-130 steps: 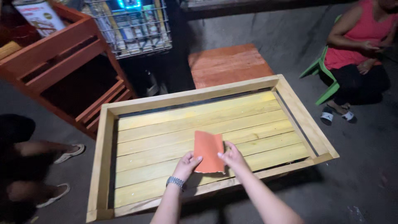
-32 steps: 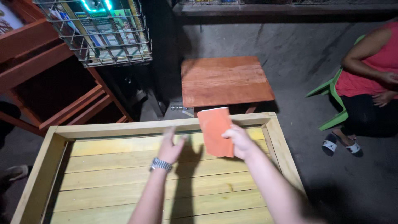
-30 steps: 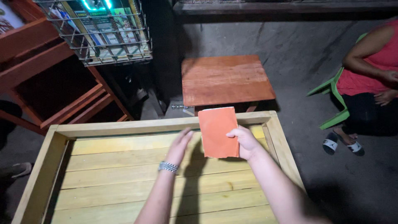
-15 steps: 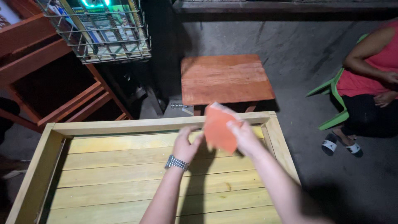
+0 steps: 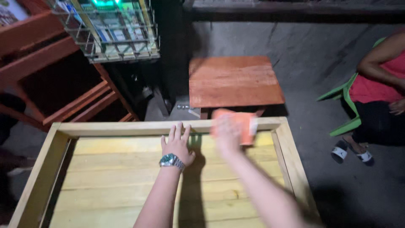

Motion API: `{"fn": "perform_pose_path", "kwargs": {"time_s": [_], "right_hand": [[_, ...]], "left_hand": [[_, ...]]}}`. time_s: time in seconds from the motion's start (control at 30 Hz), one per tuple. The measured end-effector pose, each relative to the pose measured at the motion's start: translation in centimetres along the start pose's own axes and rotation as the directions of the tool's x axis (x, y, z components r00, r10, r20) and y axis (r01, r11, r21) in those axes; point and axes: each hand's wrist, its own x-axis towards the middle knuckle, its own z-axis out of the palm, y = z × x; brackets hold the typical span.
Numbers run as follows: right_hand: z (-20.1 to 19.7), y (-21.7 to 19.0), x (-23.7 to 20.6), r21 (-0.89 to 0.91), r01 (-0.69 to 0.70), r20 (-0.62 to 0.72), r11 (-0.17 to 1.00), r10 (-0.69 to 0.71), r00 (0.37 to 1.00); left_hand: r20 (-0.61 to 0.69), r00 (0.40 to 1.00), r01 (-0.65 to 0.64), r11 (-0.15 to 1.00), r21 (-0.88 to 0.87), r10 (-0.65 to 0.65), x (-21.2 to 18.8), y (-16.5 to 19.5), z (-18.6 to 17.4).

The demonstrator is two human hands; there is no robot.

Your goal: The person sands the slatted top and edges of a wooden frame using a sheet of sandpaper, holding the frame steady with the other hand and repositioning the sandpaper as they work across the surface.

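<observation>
Orange sheet [image 5: 242, 126], likely sandpaper, is held blurred in the right hand [image 5: 228, 134] at upper centre of the frame, against the far rail of the pale wooden frame [image 5: 126, 127]; it is judged light, thin and floppy, gritty rather than slippery, best gripped flat across the middle with fingers spread. Left hand [image 5: 177, 145], watch [image 5: 171, 160] on the wrist, is laid open and flat on the slats by the same rail, holding nothing. Reddish stool [image 5: 234, 80] is seen beyond, wire rack [image 5: 118, 29] upper left, seated person [image 5: 379, 84] at right, on dim grey concrete floor [image 5: 312, 63].
</observation>
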Motion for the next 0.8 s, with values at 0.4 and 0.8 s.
{"fn": "perform_pose_path", "kwargs": {"time_s": [0.4,0.8], "right_hand": [[-5.1,11.8,0.6,-0.224,-0.230,0.095,0.947,0.256,0.962],[-2.9,8.4,-0.6,-0.062,0.132,0.044,0.989,-0.129,0.991]], "left_hand": [[0.032,0.999,-0.007,1.000,0.005,0.007,0.3,0.1,-0.1],[0.091,0.996,0.013,1.000,0.003,-0.013,0.0,-0.2,-0.8]]}}
